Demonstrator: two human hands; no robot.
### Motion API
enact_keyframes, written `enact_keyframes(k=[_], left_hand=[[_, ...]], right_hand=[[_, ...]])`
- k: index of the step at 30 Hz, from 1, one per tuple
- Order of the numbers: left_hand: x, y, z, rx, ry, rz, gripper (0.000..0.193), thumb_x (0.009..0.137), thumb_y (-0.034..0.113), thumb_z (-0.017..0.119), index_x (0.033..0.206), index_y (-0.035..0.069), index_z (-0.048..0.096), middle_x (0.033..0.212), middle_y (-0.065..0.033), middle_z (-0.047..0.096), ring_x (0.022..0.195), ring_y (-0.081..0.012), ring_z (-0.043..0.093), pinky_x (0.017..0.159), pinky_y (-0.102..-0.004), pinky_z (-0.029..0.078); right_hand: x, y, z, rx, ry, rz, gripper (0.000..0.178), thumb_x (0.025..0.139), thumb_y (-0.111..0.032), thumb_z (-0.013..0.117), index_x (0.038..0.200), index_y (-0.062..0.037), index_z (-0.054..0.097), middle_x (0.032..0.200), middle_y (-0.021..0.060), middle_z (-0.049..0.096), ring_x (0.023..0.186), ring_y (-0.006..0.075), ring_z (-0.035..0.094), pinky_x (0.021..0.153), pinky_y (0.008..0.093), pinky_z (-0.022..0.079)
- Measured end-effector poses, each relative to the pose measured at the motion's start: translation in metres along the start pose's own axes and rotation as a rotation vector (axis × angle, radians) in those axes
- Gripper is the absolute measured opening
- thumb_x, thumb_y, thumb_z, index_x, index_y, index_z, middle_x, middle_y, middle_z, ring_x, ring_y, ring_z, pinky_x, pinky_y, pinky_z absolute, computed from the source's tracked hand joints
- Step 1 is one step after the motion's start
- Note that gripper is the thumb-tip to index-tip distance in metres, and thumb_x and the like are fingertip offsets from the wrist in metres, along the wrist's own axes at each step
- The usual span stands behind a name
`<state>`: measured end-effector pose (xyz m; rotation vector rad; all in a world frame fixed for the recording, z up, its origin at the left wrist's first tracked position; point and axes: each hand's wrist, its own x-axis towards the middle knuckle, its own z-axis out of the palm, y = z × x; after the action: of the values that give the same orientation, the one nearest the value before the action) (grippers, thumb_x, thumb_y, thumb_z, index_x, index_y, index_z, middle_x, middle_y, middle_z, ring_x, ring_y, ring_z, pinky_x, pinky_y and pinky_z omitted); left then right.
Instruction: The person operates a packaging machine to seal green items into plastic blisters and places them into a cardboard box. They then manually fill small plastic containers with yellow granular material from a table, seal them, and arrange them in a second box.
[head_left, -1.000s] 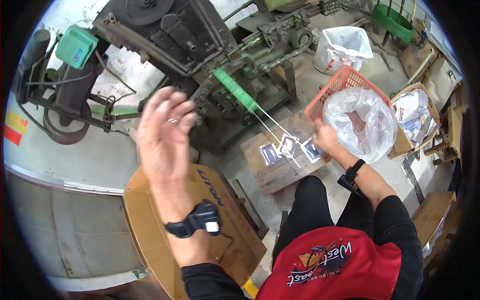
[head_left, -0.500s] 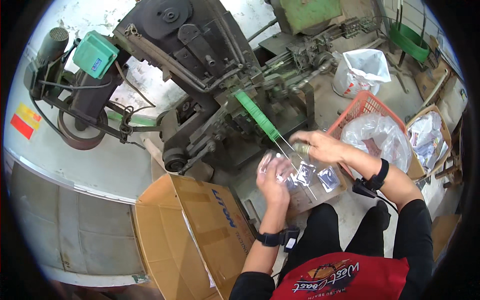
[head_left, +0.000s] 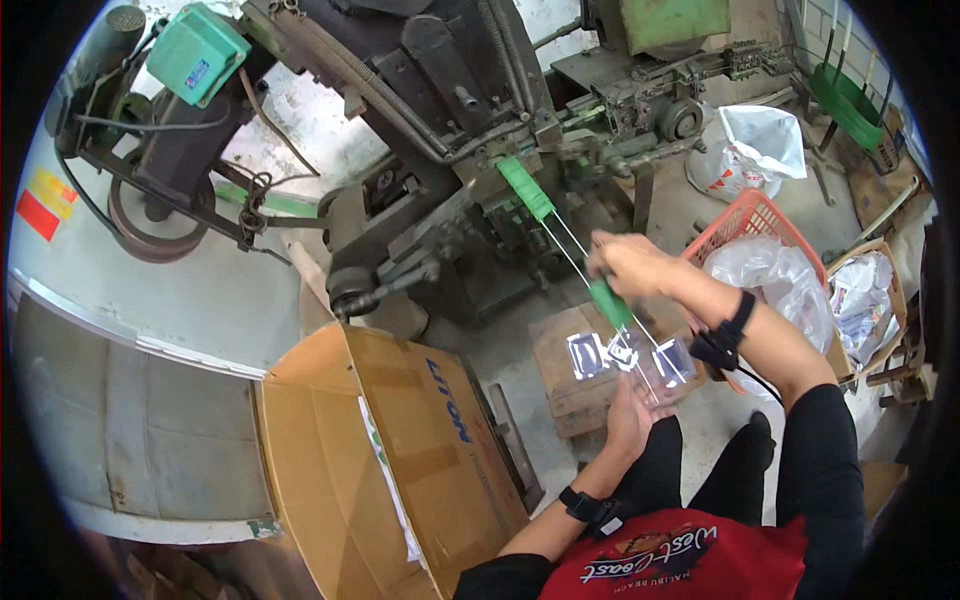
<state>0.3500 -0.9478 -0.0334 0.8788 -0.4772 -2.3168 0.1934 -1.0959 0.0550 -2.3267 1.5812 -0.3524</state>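
Two thin metal rods (head_left: 565, 240) slope from the dark machine down toward me. A stack of flat green pieces (head_left: 525, 188) sits at their upper end, and a smaller green bunch (head_left: 610, 304) is lower down. My right hand (head_left: 636, 266), curled and smeared by motion, is right above the lower bunch; whether it touches it is unclear. My left hand (head_left: 627, 415) is by the rods' lower ends, fingers closed on clear plastic (head_left: 662, 394) that looks like a bag. Shiny packets with dark panels (head_left: 588, 357) lie beside it on a wooden board (head_left: 562, 398).
The dark machine (head_left: 430, 130) fills the far side. An open cardboard box (head_left: 420, 440) stands at left. On the right are an orange basket (head_left: 735, 212) with clear bags, a white bag (head_left: 765, 140), and a carton (head_left: 872, 290) with plastic inside.
A bunch of green pieces has come away from the upper stack, down the rods. My left hand has moved right and nearer to me. The view has shifted.
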Motion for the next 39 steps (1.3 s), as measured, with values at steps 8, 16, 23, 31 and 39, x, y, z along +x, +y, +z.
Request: enact_keyframes(k=[8, 16, 23, 31, 39], left_hand=[[0.014, -0.002, 0.019, -0.055, 0.063, 0.033, 0.05, 0.097, 0.047, 0.024, 0.118, 0.006, 0.043, 0.106, -0.015, 0.056, 0.094, -0.0258, 0.057, 0.074, -0.0387, 0.049], [0.0, 0.016, 0.035, -0.036, 0.125, 0.008, 0.043, 0.098, 0.041, 0.026, 0.116, 0.008, 0.047, 0.106, -0.0111, 0.059, 0.094, -0.0225, 0.061, 0.071, -0.0414, 0.053], [0.004, 0.003, 0.039, 0.147, 0.159, -0.051, 0.036, 0.097, 0.035, 0.033, 0.109, 0.005, 0.05, 0.101, -0.0084, 0.06, 0.084, -0.0196, 0.063, 0.061, -0.0387, 0.055], [-0.078, 0.016, 0.046, 0.401, -0.252, -0.364, 0.034, 0.095, 0.032, 0.039, 0.101, 0.001, 0.052, 0.078, -0.0141, 0.063, 0.055, -0.0243, 0.064, 0.035, -0.0265, 0.044], [-0.157, 0.236, 0.031, 0.732, 0.194, 0.462, 0.032, 0.094, 0.032, 0.039, 0.099, 0.003, 0.052, 0.076, -0.0092, 0.058, 0.05, -0.023, 0.061, 0.034, -0.0247, 0.044]], right_hand=[[-0.091, -0.01, 0.029, 0.58, 0.167, 0.132, 0.024, 0.079, -0.002, 0.057, 0.103, 0.0016, 0.061, 0.094, 0.016, 0.064, 0.086, 0.0256, 0.061, 0.077, 0.0332, 0.047], [-0.139, -0.046, 0.05, 0.436, 0.379, 0.174, 0.021, 0.065, -0.002, 0.053, 0.085, -0.0006, 0.06, 0.077, 0.0178, 0.061, 0.076, 0.0375, 0.058, 0.068, 0.042, 0.047], [-0.166, -0.086, 0.039, 0.1, 0.445, 0.309, 0.03, 0.061, -0.001, 0.055, 0.089, -0.0052, 0.062, 0.085, 0.0163, 0.057, 0.084, 0.0353, 0.056, 0.07, 0.0421, 0.047], [-0.222, -0.025, 0.07, 0.281, 0.6, 0.712, 0.026, 0.068, -0.005, 0.057, 0.094, -0.0039, 0.062, 0.091, 0.019, 0.06, 0.082, 0.0386, 0.059, 0.072, 0.0442, 0.048], [-0.206, 0.016, 0.184, 0.143, 0.427, 0.743, 0.035, 0.078, -0.014, 0.058, 0.109, 0.0007, 0.054, 0.085, 0.0276, 0.06, 0.077, 0.0438, 0.059, 0.069, 0.0494, 0.045]])
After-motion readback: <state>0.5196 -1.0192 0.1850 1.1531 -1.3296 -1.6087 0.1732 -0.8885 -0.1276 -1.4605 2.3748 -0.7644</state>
